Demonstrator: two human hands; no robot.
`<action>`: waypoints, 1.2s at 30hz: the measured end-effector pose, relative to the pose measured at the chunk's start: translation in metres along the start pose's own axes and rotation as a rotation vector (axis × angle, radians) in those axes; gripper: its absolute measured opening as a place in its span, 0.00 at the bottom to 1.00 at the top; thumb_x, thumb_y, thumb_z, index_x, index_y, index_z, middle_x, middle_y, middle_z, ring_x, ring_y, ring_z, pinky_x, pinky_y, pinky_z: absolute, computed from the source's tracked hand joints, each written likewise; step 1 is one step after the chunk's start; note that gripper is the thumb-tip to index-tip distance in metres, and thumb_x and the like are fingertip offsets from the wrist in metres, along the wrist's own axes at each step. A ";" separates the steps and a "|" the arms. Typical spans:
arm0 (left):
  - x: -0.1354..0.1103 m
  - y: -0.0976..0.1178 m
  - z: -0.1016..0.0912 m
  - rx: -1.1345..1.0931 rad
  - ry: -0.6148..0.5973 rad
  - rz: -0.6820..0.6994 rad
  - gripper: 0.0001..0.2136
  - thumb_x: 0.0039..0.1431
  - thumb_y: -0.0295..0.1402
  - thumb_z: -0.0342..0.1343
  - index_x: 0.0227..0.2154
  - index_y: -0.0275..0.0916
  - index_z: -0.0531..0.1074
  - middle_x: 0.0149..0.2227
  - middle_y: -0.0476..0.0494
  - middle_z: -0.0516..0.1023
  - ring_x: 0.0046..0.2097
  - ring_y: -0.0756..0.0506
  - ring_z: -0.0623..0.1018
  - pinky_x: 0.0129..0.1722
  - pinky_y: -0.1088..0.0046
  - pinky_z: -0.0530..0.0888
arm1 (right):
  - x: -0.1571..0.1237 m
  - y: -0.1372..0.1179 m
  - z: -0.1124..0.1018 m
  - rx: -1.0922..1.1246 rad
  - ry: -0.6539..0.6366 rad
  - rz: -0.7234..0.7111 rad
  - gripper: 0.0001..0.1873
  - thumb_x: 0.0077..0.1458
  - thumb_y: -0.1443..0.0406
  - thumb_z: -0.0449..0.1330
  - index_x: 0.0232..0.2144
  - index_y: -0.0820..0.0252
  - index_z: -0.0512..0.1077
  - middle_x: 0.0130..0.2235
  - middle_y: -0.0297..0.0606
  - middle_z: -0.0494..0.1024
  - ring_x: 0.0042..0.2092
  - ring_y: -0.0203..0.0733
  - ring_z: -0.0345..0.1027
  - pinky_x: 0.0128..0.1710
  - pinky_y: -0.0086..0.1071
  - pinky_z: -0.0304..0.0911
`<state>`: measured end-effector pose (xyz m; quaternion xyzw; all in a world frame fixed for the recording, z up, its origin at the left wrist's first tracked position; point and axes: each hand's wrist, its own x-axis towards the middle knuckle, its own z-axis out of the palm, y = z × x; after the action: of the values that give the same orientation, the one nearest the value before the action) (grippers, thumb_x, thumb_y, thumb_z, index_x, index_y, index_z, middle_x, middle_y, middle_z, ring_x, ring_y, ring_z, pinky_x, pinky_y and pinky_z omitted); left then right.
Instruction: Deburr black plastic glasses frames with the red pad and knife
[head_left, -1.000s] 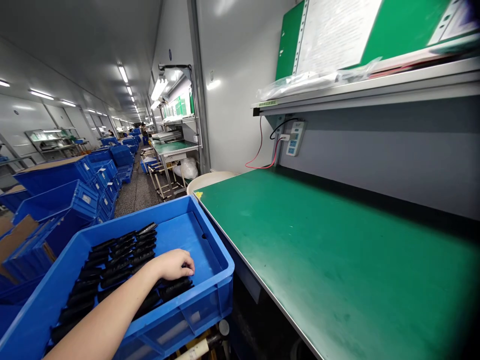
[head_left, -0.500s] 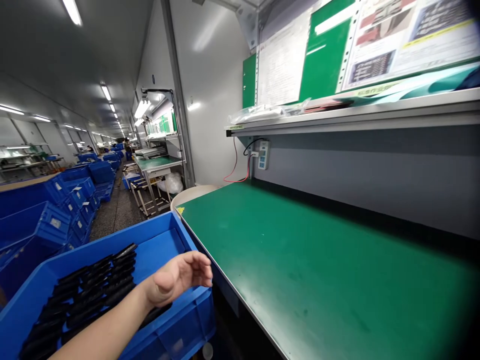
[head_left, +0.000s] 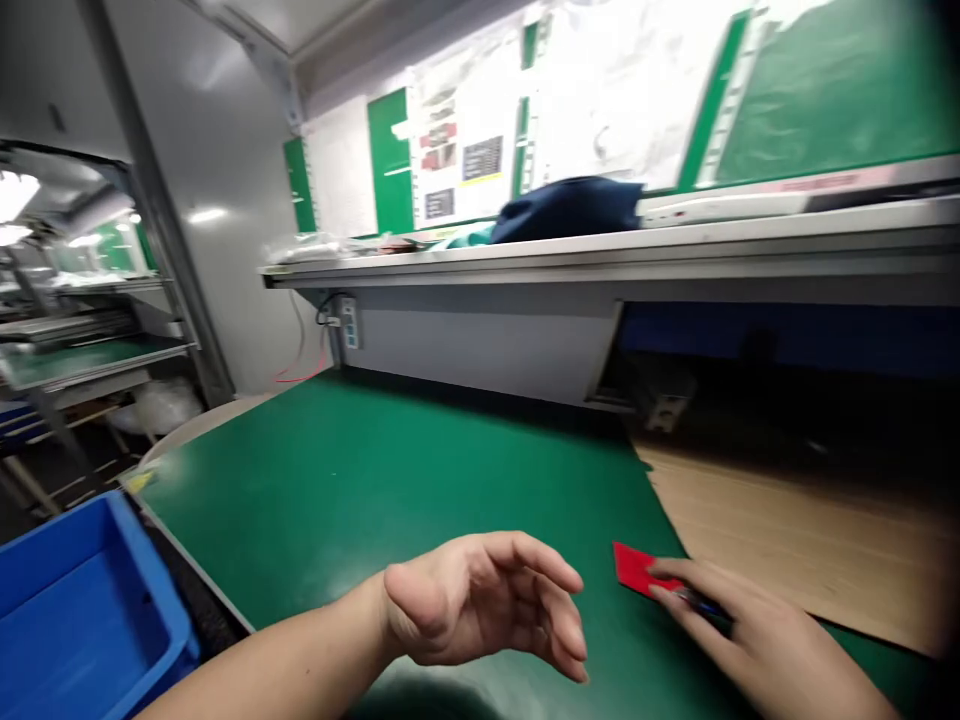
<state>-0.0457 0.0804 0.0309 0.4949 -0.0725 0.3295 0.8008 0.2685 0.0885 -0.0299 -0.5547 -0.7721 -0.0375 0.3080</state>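
My left hand [head_left: 495,605] hovers over the green tabletop [head_left: 420,490], palm turned right, fingers apart and loosely curled around nothing. At the right, my right hand [head_left: 765,635] has its thumb and fingers closed on a flat red piece [head_left: 636,569], like a small card. A slim dark object with a bit of blue [head_left: 705,606] shows under the same fingers; its kind is blurred and partly hidden by the hand.
A blue crate [head_left: 82,610] stands off the table's left edge. Brown cardboard [head_left: 795,540] lies at the right, before a dark opening. Above runs a shelf [head_left: 465,268] bearing dark blue cloth [head_left: 570,208] and plastic bags. A socket strip [head_left: 349,322] hangs at the back.
The view has swung right, bringing my right hand, the red piece and the cardboard into sight. My left hand has moved from over the crate to over the tabletop, still empty.
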 end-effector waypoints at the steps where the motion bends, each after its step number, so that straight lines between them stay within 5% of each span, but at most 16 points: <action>1: 0.014 -0.008 0.000 -0.010 -0.027 -0.018 0.50 0.23 0.67 0.60 0.47 0.32 0.70 0.36 0.38 0.73 0.38 0.42 0.75 0.47 0.57 0.69 | -0.002 -0.003 -0.001 0.010 -0.056 0.011 0.19 0.63 0.48 0.49 0.40 0.50 0.74 0.40 0.33 0.75 0.39 0.45 0.71 0.34 0.32 0.69; 5: 0.045 -0.035 -0.005 -0.058 -0.099 -0.092 0.48 0.25 0.67 0.59 0.45 0.32 0.70 0.33 0.39 0.73 0.36 0.43 0.75 0.45 0.59 0.69 | -0.001 -0.019 0.001 0.050 -0.174 0.017 0.15 0.64 0.57 0.48 0.41 0.52 0.72 0.42 0.36 0.74 0.43 0.46 0.69 0.39 0.35 0.68; 10: 0.046 -0.054 -0.021 -0.115 -0.088 -0.074 0.46 0.29 0.67 0.58 0.45 0.33 0.70 0.32 0.40 0.73 0.35 0.43 0.75 0.45 0.60 0.70 | -0.007 -0.022 0.008 0.023 -0.204 0.015 0.15 0.64 0.56 0.47 0.42 0.51 0.72 0.43 0.35 0.73 0.44 0.49 0.68 0.40 0.40 0.67; 19: 0.037 -0.041 -0.025 -0.133 -0.120 -0.057 0.44 0.33 0.66 0.58 0.47 0.33 0.69 0.36 0.39 0.72 0.40 0.42 0.75 0.47 0.62 0.69 | -0.014 -0.002 0.020 0.023 -0.190 -0.011 0.24 0.66 0.44 0.45 0.43 0.50 0.73 0.44 0.35 0.74 0.44 0.49 0.68 0.39 0.37 0.69; 24: 0.034 -0.044 -0.026 -0.136 -0.115 -0.091 0.47 0.28 0.67 0.59 0.46 0.32 0.69 0.36 0.38 0.73 0.38 0.41 0.76 0.45 0.61 0.70 | -0.013 -0.005 0.017 0.051 -0.183 0.006 0.21 0.66 0.46 0.48 0.43 0.50 0.72 0.44 0.34 0.73 0.44 0.48 0.68 0.40 0.37 0.67; 29: 0.035 -0.048 -0.022 -0.131 0.249 -0.025 0.42 0.31 0.67 0.55 0.40 0.32 0.73 0.32 0.40 0.73 0.33 0.45 0.73 0.43 0.64 0.70 | -0.009 -0.029 0.001 0.086 -0.258 0.066 0.09 0.64 0.59 0.53 0.42 0.53 0.71 0.43 0.34 0.73 0.45 0.46 0.65 0.45 0.38 0.61; 36: 0.043 -0.052 -0.035 -0.087 0.744 -0.174 0.27 0.60 0.57 0.36 0.34 0.38 0.69 0.31 0.46 0.67 0.34 0.47 0.67 0.40 0.70 0.67 | -0.004 -0.045 -0.013 0.114 -0.262 0.144 0.05 0.60 0.69 0.60 0.38 0.54 0.70 0.36 0.29 0.72 0.40 0.41 0.64 0.41 0.34 0.55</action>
<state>0.0109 0.1142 -0.0065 0.3114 0.2513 0.4139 0.8177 0.2355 0.0627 -0.0083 -0.5903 -0.7648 0.1013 0.2375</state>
